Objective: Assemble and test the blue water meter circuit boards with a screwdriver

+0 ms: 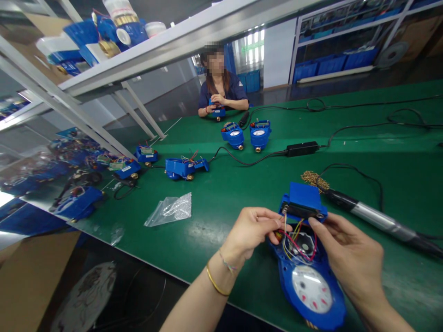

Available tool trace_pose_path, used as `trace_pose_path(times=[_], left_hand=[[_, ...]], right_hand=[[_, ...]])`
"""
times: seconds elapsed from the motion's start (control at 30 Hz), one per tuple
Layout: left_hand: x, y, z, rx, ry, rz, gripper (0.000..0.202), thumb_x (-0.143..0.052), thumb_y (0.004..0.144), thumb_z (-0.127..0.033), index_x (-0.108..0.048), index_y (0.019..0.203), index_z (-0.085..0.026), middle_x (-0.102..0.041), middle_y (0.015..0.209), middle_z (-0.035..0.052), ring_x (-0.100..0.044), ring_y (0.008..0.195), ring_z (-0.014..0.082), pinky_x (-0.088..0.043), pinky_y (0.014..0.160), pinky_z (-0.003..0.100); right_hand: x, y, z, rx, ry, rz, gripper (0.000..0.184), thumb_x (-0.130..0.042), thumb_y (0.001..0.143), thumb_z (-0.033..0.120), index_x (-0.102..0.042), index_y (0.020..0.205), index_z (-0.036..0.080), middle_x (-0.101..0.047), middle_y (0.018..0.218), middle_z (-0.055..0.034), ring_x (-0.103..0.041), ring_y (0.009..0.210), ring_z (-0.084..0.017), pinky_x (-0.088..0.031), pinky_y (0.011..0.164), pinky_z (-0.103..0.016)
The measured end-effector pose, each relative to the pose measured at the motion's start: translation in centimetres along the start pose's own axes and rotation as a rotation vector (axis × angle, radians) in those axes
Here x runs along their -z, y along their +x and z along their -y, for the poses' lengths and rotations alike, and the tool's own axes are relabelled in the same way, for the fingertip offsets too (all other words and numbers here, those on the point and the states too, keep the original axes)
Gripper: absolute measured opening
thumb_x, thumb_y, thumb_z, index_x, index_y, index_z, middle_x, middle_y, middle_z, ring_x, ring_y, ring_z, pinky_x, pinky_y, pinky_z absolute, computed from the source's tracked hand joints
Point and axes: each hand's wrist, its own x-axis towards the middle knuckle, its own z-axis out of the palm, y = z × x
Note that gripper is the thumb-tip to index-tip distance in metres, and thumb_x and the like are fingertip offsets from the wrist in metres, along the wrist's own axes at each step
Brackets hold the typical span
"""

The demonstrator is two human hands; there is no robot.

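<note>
The wires [294, 240] are pinched in the left hand [251, 230]; the lid [304, 199] just beyond is touched by the right hand [349, 256], grip unclear — slack is best kept.

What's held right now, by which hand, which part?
The blue water meter: left hand pinches its wires at the open top; right hand grips its right edge by the raised lid.

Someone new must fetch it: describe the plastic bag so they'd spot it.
On the green table, look left of the left hand, nearer than the row of blue meters. The bag lies flat there, the only clear, crinkled thing amid the blue.
</note>
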Motion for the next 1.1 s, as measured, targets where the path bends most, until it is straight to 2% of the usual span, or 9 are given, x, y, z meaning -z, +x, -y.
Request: trace_pose_path(times=[0.03,0.1,0.2,0.3,0.47,0.87,1.1], left_hand=[[0.0,0.0,-0.2,0.045,-0.033,0.011,0.007,-0.072,0.068,-0.015,-0.069,0.073,-0.010,-0.078,0.077,0.0101,-0.058,0.044,0.0057,-0.031,0.038,0.014],[-0.2,0.1,-0.4,0.122,-0.105,0.025,0.004,-0.069,0.068,-0.010,-0.065,0.069,-0.011,-0.077,0.073,0.0089,-0.065,0.050,0.0087,-0.040,0.043,0.014],[-0.4,0.0,-0.4,0.143,-0.150,0.035,0.008,-0.073,0.070,-0.011,-0.065,0.068,-0.011,-0.075,0.070,0.0077,-0.069,0.055,0.0111,-0.053,0.056,0.018],[-0.5,-0.1,0.0,0.081,-0.104,0.032,0.019,-0.082,0.069,-0.024,-0.070,0.071,-0.009,-0.074,0.070,0.0069,-0.068,0.055,0.0099,-0.053,0.057,0.018],[-0.5,-0.1,0.7,0.000,-0.048,0.000,0.036,-0.090,0.059,-0.038,-0.069,0.070,-0.011,-0.074,0.069,0.0060,-0.066,0.055,0.0102,-0.051,0.055,0.020],[-1.0,-0.1,0.8,-0.040,0.059,0.001,0.028,-0.081,0.061,-0.038,-0.069,0.064,-0.012,-0.074,0.067,0.0077,-0.060,0.049,0.0087,-0.038,0.049,0.018],[-0.7,-0.2,0.9,-0.135,0.138,-0.007,0.034,-0.080,0.067,-0.044,-0.074,0.067,-0.011,-0.076,0.073,0.0121,-0.048,0.043,0.0058,-0.037,0.046,0.020]], right_hand=[[0.0,0.0,0.0,-0.001,-0.003,0.004,0.039,-0.086,0.062,0.044,-0.078,0.093,0.021,-0.078,0.084,-0.0033,-0.075,0.071,-0.016,-0.060,0.067,-0.015],[0.0,0.0,0.2,0.002,-0.003,0.012,0.039,-0.086,0.062,0.044,-0.078,0.093,0.020,-0.078,0.085,-0.0041,-0.075,0.072,-0.017,-0.061,0.069,-0.018],[0.0,-0.1,0.5,0.024,-0.003,0.007,0.039,-0.085,0.063,0.044,-0.078,0.091,0.020,-0.078,0.085,-0.0049,-0.075,0.071,-0.018,-0.062,0.069,-0.020],[0.0,-0.2,0.6,0.053,-0.010,0.007,0.036,-0.084,0.063,0.043,-0.078,0.090,0.020,-0.077,0.083,-0.0041,-0.074,0.069,-0.017,-0.062,0.067,-0.018],[0.1,-0.3,0.2,0.071,-0.038,0.019,0.034,-0.083,0.067,0.044,-0.077,0.093,0.021,-0.078,0.084,-0.0034,-0.074,0.070,-0.017,-0.062,0.067,-0.019],[0.3,-0.5,0.3,0.098,-0.024,0.023,0.035,-0.082,0.069,0.043,-0.077,0.094,0.019,-0.078,0.088,-0.0058,-0.075,0.072,-0.020,-0.064,0.070,-0.025],[0.1,-0.4,0.5,0.053,-0.004,0.036,0.036,-0.083,0.068,0.045,-0.077,0.092,0.018,-0.078,0.087,-0.0066,-0.075,0.071,-0.021,-0.064,0.067,-0.025]])
